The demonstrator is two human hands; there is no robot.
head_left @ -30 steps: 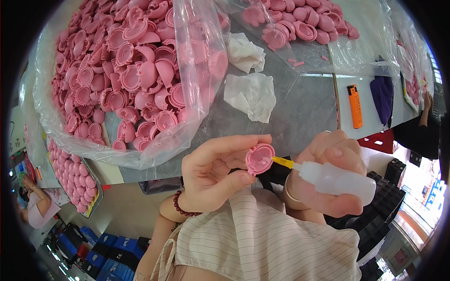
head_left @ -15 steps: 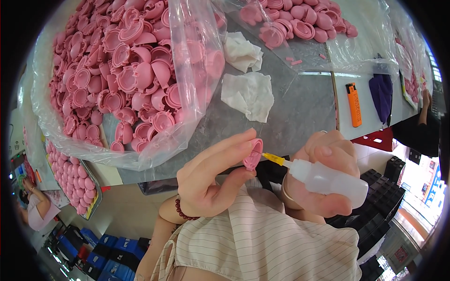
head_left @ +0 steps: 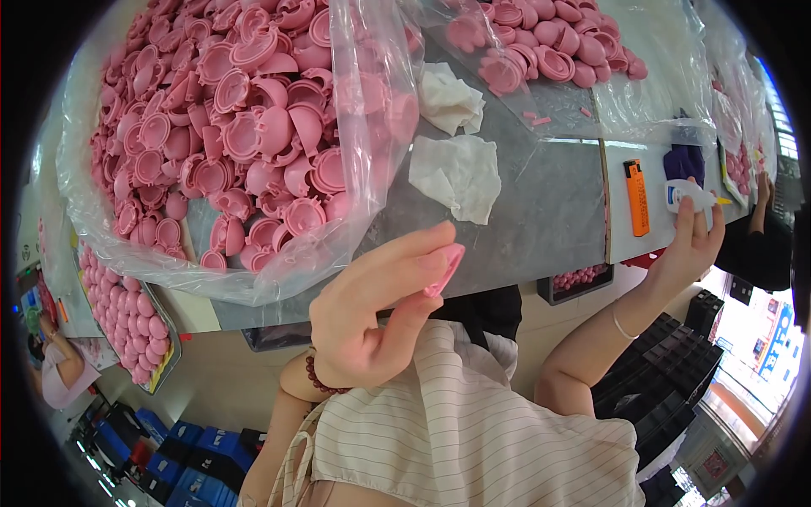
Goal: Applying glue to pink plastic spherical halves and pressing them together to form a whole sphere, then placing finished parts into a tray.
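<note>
My left hand point(head_left: 372, 313), with a dark red bead bracelet on its wrist, pinches a small pink plastic shell piece point(head_left: 448, 269) between thumb and fingers at the table's near edge. The shell is seen almost edge-on, and its inside is mostly hidden. Far out to the right, my right hand point(head_left: 691, 241) has its fingers on a small white squeeze bottle point(head_left: 678, 195) with a yellow nozzle point(head_left: 721, 201). The bottle lies sideways at the fingertips, beside a purple cloth point(head_left: 688, 162).
A clear plastic bag point(head_left: 359, 194) full of pink shell halves point(head_left: 245, 135) fills the table's left. Two crumpled white cloths point(head_left: 456, 177) lie mid-table. An orange lighter point(head_left: 637, 198) is on the right. More pink pieces point(head_left: 557, 63) sit at the back. Pink-filled trays point(head_left: 127, 317) stand left.
My right hand has carried the bottle away from the shell, out to the far right, and the nozzle now points right. My left hand keeps the shell, now turned more edge-on.
</note>
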